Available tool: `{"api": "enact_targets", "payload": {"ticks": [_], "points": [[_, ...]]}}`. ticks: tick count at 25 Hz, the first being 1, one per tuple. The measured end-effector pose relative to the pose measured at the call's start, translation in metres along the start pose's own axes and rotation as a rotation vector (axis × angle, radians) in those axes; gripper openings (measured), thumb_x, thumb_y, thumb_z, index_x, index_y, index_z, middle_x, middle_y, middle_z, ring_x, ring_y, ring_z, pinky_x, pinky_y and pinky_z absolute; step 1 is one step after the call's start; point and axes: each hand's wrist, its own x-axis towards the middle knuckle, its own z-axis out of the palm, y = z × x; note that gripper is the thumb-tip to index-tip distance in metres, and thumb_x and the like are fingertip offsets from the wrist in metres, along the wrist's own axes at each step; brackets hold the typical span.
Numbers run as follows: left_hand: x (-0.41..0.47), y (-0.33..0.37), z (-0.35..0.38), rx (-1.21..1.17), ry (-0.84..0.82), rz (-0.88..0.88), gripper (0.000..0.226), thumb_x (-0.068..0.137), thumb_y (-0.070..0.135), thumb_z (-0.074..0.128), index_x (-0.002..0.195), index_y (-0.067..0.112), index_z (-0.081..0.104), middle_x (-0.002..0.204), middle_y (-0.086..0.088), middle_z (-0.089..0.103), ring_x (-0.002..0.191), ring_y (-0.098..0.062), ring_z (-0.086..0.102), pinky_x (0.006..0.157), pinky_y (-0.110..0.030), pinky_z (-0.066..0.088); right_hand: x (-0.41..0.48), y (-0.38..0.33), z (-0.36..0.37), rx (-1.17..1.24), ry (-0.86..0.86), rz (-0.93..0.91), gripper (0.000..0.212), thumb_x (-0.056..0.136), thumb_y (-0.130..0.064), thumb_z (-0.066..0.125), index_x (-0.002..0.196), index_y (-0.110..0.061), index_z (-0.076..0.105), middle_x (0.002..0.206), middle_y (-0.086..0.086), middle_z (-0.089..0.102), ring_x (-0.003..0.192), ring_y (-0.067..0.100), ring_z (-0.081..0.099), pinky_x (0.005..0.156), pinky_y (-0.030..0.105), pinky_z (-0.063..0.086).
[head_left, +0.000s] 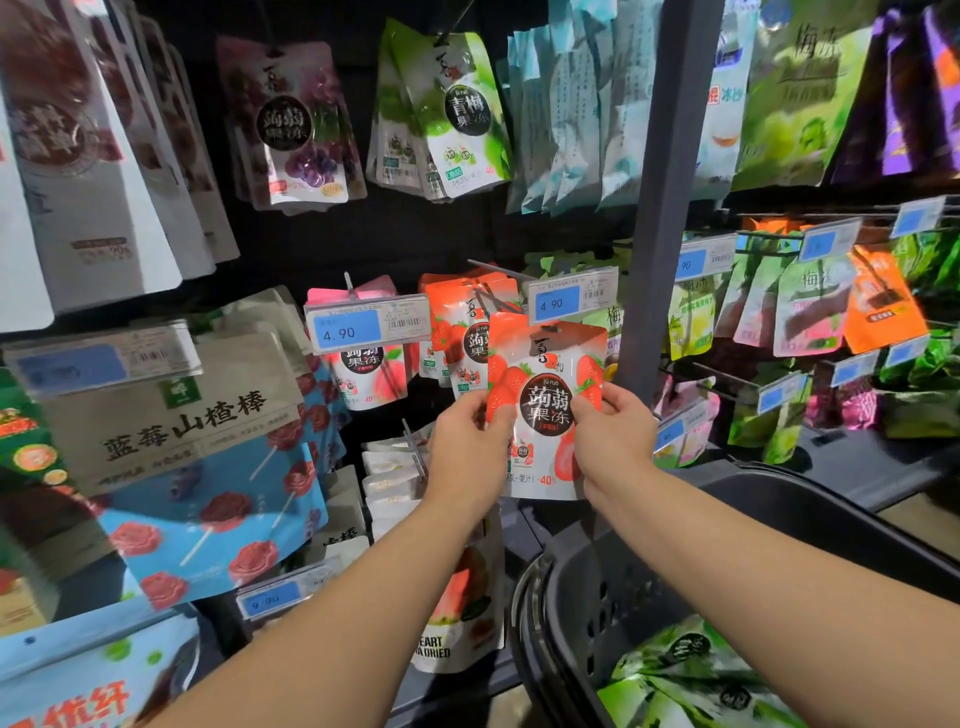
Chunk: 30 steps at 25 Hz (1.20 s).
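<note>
Risk here lies mostly in the light hold: the strawberry jelly pouch (545, 400) is glossy and soft, and each hand has it only by a side edge, so it could slide out and drop to the lower shelf stock instead of the shopping basket (810, 519) at the lower right. The wire peg (493, 271) and the clear price tag holder (571, 297) sit just above its top edge, and a careless lift could snag the pouch on them or knock the matching pouches (460, 327) hanging behind.

The left hand (467, 441) pinches the pouch's left edge between thumb and fingers (496, 415), and the right hand (613, 431) pinches the right edge the same way. The pouch is held upright in the air, face to the camera, in front of its own row and just left of the grey shelf post (660, 208).

It is a flat white pouch with a red top band, printed strawberries and a dark round label in the middle. Green pouches (691, 670) already lie in the basket.
</note>
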Motion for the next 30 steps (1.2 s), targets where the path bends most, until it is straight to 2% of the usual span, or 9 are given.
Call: {"api": "enact_targets", "payload": {"ticks": [5,8,13,15,19,21,24,27,30], "points": [[0.002,-0.009,0.000,-0.013,0.004,-0.038,0.005,0.095,0.014,0.069,0.098,0.017,0.072,0.069,0.013,0.069,0.057,0.002,0.059,0.054,-0.017,0.047,0.002,0.003,0.008,-0.061,0.005,-0.017,0.031,0.096,-0.009,0.063,0.127,-0.013,0.064,0.103,0.003,0.074,0.091,0.021,0.072,0.085,0.042,0.061],[0.012,-0.016,0.002,0.099,-0.009,-0.042,0.018,0.087,0.007,0.071,0.098,0.021,0.070,0.080,0.006,0.073,0.066,-0.005,0.065,0.062,-0.022,0.052,0.010,0.009,0.018,-0.112,-0.011,-0.037,0.024,0.098,-0.011,0.062,0.121,-0.016,0.063,0.101,0.002,0.073,0.079,0.014,0.068,0.067,0.028,0.057],[0.042,-0.034,0.005,0.245,0.039,-0.047,0.012,0.090,0.011,0.070,0.100,0.017,0.071,0.083,0.002,0.073,0.067,-0.014,0.064,0.061,-0.029,0.050,0.028,0.025,0.033,-0.116,-0.053,0.004,0.030,0.095,-0.014,0.068,0.124,-0.010,0.063,0.093,0.001,0.071,0.084,0.018,0.067,0.083,0.036,0.057],[0.059,-0.045,0.007,0.291,0.078,-0.048,0.012,0.090,0.016,0.072,0.102,0.014,0.073,0.090,-0.001,0.073,0.074,-0.017,0.066,0.064,-0.029,0.048,0.040,0.024,0.046,-0.094,-0.061,0.038,0.009,0.095,-0.010,0.067,0.103,-0.013,0.064,0.084,0.000,0.067,0.073,0.019,0.062,0.069,0.031,0.051],[0.095,-0.065,0.008,0.279,0.166,-0.120,0.022,0.093,0.021,0.071,0.112,0.011,0.074,0.103,-0.005,0.073,0.095,-0.024,0.068,0.083,-0.029,0.050,0.079,0.022,0.082,-0.184,0.007,0.043,0.035,0.098,0.009,0.046,0.071,-0.012,0.052,0.085,0.020,0.053,0.065,0.021,0.059,0.049,0.023,0.043],[0.112,-0.072,0.007,0.276,0.179,-0.139,0.019,0.096,0.019,0.068,0.113,0.011,0.074,0.101,-0.002,0.070,0.097,-0.025,0.066,0.084,-0.025,0.046,0.101,0.031,0.096,-0.242,-0.049,-0.004,0.031,0.099,0.004,0.052,0.075,-0.015,0.058,0.083,0.019,0.060,0.062,0.012,0.064,0.059,0.023,0.055],[0.136,-0.078,0.006,0.363,0.194,-0.129,0.007,0.097,0.019,0.066,0.099,0.018,0.073,0.088,0.004,0.064,0.089,-0.022,0.062,0.077,-0.023,0.040,0.111,0.038,0.112,-0.214,-0.065,-0.001,0.007,0.092,-0.014,0.072,0.094,-0.021,0.071,0.096,0.005,0.071,0.092,0.021,0.069,0.090,0.032,0.055],[0.156,-0.087,0.005,0.393,0.228,-0.090,0.010,0.096,0.020,0.066,0.087,0.019,0.071,0.085,-0.002,0.071,0.089,-0.029,0.068,0.075,-0.030,0.050,0.121,0.046,0.118,-0.250,-0.071,-0.114,0.019,0.090,-0.020,0.076,0.108,-0.015,0.073,0.096,-0.002,0.068,0.091,0.017,0.067,0.088,0.027,0.053],[0.166,-0.094,0.005,0.427,0.258,-0.068,0.015,0.098,0.021,0.065,0.105,0.014,0.076,0.102,-0.004,0.074,0.098,-0.027,0.068,0.078,-0.029,0.046,0.133,0.057,0.131,-0.207,-0.065,-0.097,0.022,0.082,-0.025,0.081,0.100,-0.015,0.073,0.093,0.001,0.074,0.091,0.020,0.072,0.090,0.037,0.059]]}}
